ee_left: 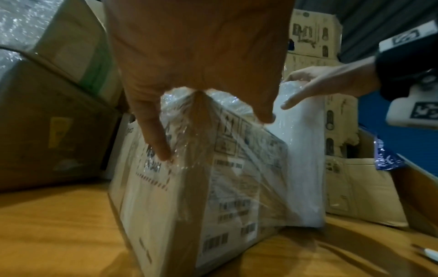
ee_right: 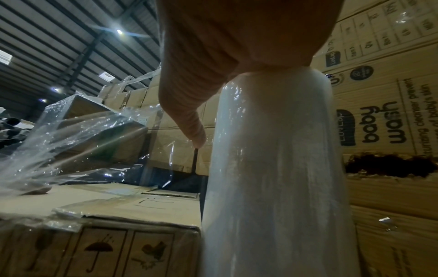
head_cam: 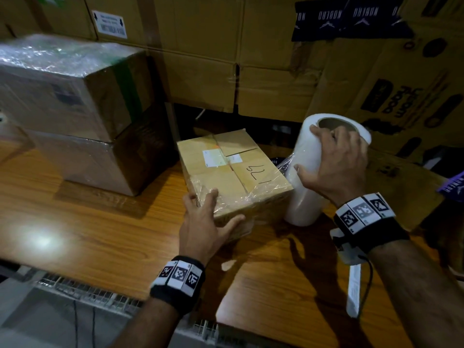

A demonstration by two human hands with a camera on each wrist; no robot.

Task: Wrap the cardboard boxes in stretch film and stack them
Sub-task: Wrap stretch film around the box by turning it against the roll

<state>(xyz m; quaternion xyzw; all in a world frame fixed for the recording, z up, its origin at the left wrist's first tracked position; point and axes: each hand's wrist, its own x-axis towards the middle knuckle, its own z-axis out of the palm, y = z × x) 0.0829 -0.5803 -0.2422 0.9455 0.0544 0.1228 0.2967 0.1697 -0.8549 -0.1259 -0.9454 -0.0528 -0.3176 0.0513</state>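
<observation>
A small cardboard box (head_cam: 233,167) marked "177" lies on the wooden table (head_cam: 88,222), with stretch film over its near corner. My left hand (head_cam: 206,219) presses that near corner with straight, spread fingers, pinning the film; the left wrist view shows its fingers (ee_left: 154,135) on the box (ee_left: 189,196). To the right of the box a white roll of stretch film (head_cam: 316,172) stands upright. My right hand (head_cam: 334,164) grips the roll near its top, thumb on the side. In the right wrist view, film stretches from the roll (ee_right: 272,168) toward the box (ee_right: 106,206).
Two film-wrapped boxes (head_cam: 75,109) stand stacked at the left of the table. A wall of large cartons (head_cam: 226,59) rises behind. More printed cartons (head_cam: 401,101) crowd the right side. A white pen-like object (head_cam: 354,290) lies near the right forearm.
</observation>
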